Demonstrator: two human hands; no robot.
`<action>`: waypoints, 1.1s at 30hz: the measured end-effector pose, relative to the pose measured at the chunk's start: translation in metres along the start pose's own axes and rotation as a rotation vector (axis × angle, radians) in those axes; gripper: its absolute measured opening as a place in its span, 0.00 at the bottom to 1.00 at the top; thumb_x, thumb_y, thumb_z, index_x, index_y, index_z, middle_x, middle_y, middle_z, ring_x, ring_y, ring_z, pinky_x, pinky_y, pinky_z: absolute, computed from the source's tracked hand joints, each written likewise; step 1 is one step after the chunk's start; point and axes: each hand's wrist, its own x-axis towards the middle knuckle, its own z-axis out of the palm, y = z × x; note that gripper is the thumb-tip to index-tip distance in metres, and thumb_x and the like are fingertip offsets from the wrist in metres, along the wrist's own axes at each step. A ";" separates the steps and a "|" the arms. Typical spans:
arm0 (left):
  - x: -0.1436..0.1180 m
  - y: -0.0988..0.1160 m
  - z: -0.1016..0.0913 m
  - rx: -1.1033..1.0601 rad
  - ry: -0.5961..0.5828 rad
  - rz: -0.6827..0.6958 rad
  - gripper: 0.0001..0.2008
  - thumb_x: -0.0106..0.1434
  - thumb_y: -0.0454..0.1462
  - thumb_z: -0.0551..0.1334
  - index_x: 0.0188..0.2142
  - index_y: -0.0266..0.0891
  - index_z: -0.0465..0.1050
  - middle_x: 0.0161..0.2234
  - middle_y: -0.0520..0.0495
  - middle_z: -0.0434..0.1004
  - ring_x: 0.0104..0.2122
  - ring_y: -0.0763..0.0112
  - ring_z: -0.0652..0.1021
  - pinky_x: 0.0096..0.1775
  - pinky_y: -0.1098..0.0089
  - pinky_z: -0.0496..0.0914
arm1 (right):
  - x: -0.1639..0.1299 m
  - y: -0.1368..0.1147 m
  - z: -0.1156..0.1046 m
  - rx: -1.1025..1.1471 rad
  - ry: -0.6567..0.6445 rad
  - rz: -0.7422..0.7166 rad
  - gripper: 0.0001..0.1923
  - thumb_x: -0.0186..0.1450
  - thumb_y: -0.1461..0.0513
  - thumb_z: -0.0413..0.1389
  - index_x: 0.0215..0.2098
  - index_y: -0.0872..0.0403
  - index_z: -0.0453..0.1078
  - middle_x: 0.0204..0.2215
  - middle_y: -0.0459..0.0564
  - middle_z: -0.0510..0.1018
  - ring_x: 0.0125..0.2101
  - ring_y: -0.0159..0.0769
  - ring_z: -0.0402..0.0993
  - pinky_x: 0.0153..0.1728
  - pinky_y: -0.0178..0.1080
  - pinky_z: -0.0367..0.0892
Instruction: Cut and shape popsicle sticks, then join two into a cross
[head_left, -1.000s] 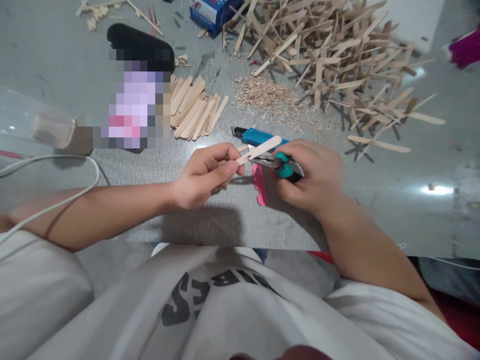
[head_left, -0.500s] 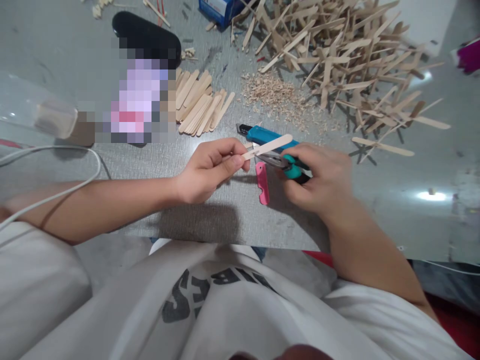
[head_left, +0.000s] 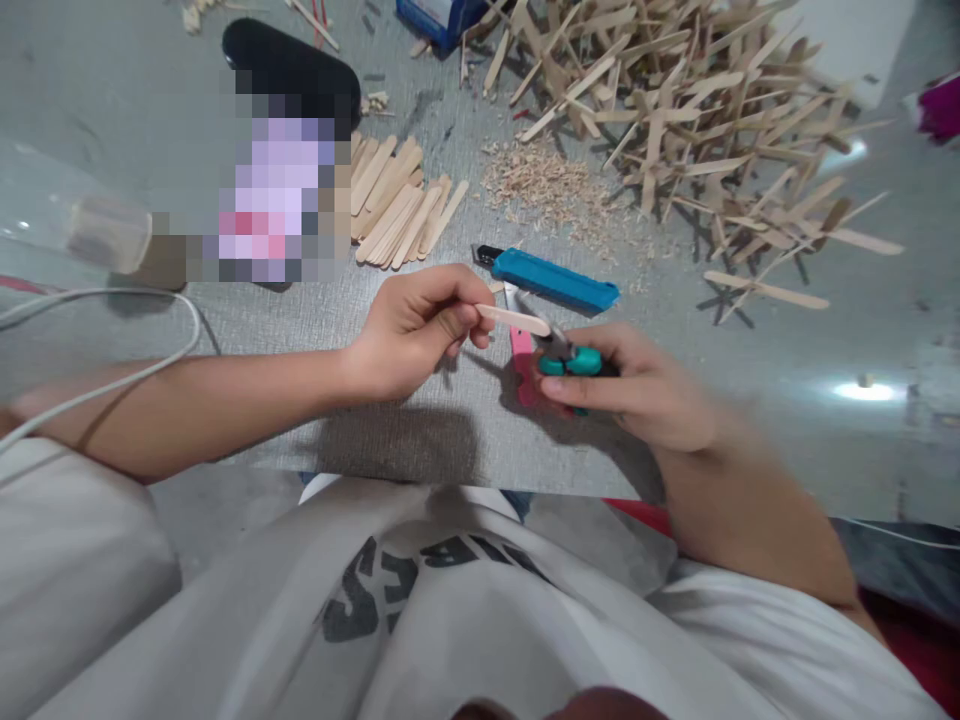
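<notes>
My left hand (head_left: 409,330) pinches one end of a wooden craft stick (head_left: 517,320), which points right. My right hand (head_left: 637,390) grips small teal-handled cutters (head_left: 568,358) whose jaws sit at the stick's free end. A pink object (head_left: 520,350) lies on the grey table (head_left: 465,430) under both, partly covered by the right fingers. A blue utility knife (head_left: 551,279) lies just beyond the hands.
A neat stack of craft sticks (head_left: 397,205) lies behind my left hand, next to a blurred patch and a black case (head_left: 289,70). Wood shavings (head_left: 544,185) and a large heap of stick pieces (head_left: 690,110) fill the far right. A white cable (head_left: 112,320) crosses at left.
The stick has swung down from a rising tilt to nearly level. My right hand with the cutters has dropped toward me, uncovering the whole blue knife.
</notes>
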 end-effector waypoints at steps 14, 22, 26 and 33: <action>0.001 0.006 -0.002 0.099 0.058 -0.036 0.28 0.71 0.61 0.78 0.34 0.38 0.87 0.28 0.50 0.80 0.26 0.76 0.69 0.29 0.70 0.60 | -0.004 0.007 -0.010 -0.567 0.397 -0.194 0.04 0.70 0.59 0.65 0.38 0.45 0.84 0.33 0.49 0.85 0.34 0.44 0.77 0.39 0.47 0.69; 0.003 0.005 0.001 -0.024 0.058 -0.132 0.28 0.64 0.59 0.84 0.30 0.39 0.82 0.22 0.56 0.68 0.22 0.79 0.62 0.28 0.69 0.57 | -0.005 0.005 -0.017 -0.572 0.295 -0.201 0.09 0.75 0.50 0.68 0.45 0.43 0.86 0.33 0.49 0.85 0.36 0.48 0.80 0.41 0.50 0.71; 0.002 0.001 0.001 -0.118 0.045 -0.209 0.26 0.62 0.58 0.84 0.31 0.40 0.83 0.20 0.58 0.64 0.20 0.80 0.59 0.25 0.69 0.51 | -0.003 0.006 -0.021 -0.524 0.214 -0.173 0.11 0.74 0.47 0.69 0.43 0.43 0.86 0.33 0.48 0.86 0.35 0.46 0.79 0.41 0.49 0.70; 0.002 0.004 0.000 -0.291 -0.007 -0.292 0.17 0.64 0.48 0.83 0.32 0.40 0.84 0.17 0.58 0.62 0.17 0.80 0.56 0.24 0.69 0.47 | -0.003 0.008 -0.022 -0.497 0.217 -0.167 0.12 0.73 0.46 0.69 0.45 0.43 0.87 0.36 0.49 0.89 0.37 0.46 0.81 0.42 0.49 0.72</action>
